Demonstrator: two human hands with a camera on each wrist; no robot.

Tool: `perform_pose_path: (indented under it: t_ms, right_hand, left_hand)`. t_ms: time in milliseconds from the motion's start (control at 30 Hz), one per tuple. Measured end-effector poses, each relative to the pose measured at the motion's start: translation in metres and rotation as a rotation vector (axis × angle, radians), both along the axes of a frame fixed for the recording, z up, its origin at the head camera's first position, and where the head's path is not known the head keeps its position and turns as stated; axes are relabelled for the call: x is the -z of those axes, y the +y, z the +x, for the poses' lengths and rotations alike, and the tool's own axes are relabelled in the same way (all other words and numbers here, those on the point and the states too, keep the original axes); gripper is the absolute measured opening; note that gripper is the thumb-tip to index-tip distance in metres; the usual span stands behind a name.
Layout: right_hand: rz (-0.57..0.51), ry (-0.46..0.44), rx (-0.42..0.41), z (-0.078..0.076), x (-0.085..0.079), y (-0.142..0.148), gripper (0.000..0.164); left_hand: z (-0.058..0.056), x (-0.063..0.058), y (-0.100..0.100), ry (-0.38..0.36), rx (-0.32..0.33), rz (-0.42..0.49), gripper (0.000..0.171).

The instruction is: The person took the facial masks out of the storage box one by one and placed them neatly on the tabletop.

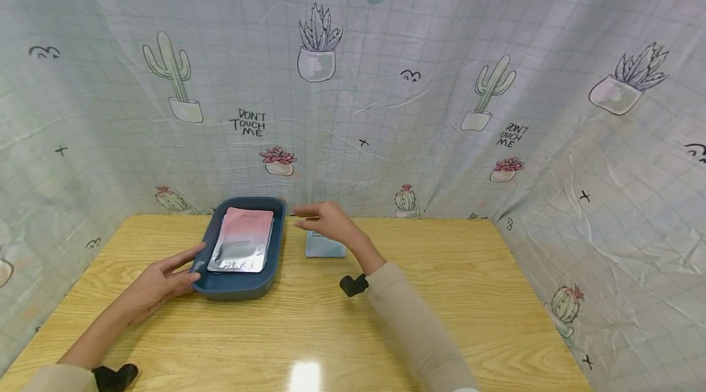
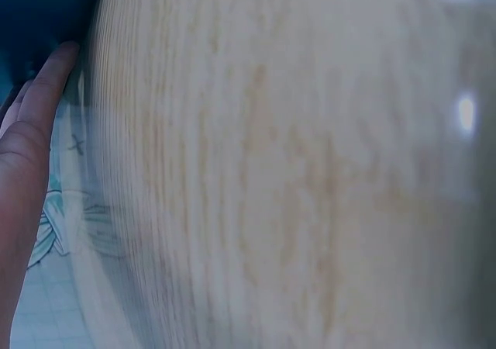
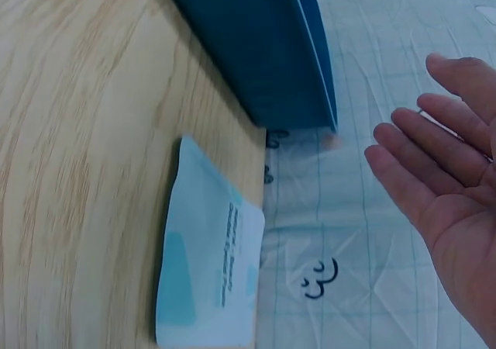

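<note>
A dark blue tray (image 1: 263, 289) stands at the table's left side. In it lies a pink-and-silver sheet mask packet (image 1: 242, 239), with the edge of at least one more beneath. My left hand (image 1: 160, 282) touches the tray's left side near its front corner, fingers fairly straight. In the left wrist view, those fingers (image 2: 48, 85) lie against the blue wall. Just right of the tray, my right hand (image 1: 328, 220) hovers, relaxed and holding nothing. Below it a light blue packet (image 3: 209, 256) lies flat at the table's back edge; the hand partly covers it in the head view.
The wooden table (image 1: 441, 269) reaches back to a hanging curtain (image 1: 364, 98) printed with cacti, which also encloses both sides. A black wrist mount (image 1: 353, 285) sits on the right wrist, and another (image 1: 114, 378) on the left.
</note>
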State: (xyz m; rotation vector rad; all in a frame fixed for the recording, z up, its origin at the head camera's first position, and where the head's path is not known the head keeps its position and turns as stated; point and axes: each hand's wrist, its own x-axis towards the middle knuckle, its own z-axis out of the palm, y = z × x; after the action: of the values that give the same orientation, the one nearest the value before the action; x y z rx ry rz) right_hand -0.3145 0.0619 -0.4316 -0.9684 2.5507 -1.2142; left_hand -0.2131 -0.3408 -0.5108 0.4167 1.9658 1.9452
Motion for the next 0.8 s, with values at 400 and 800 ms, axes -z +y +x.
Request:
perform_pose_path:
  t_ms: [400,800]
  right_hand:
    - [0.041,0.046,0.013,-0.001,-0.009,-0.032,0.039]
    - [0.060,0.032,0.030,-0.011,-0.011,-0.068,0.040]
  left_hand:
    - [0.001,-0.003,0.002,-0.001,-0.006,-0.017,0.070]
    - [0.002,-0.003,0.001,-0.009,-0.008,-0.031,0.070]
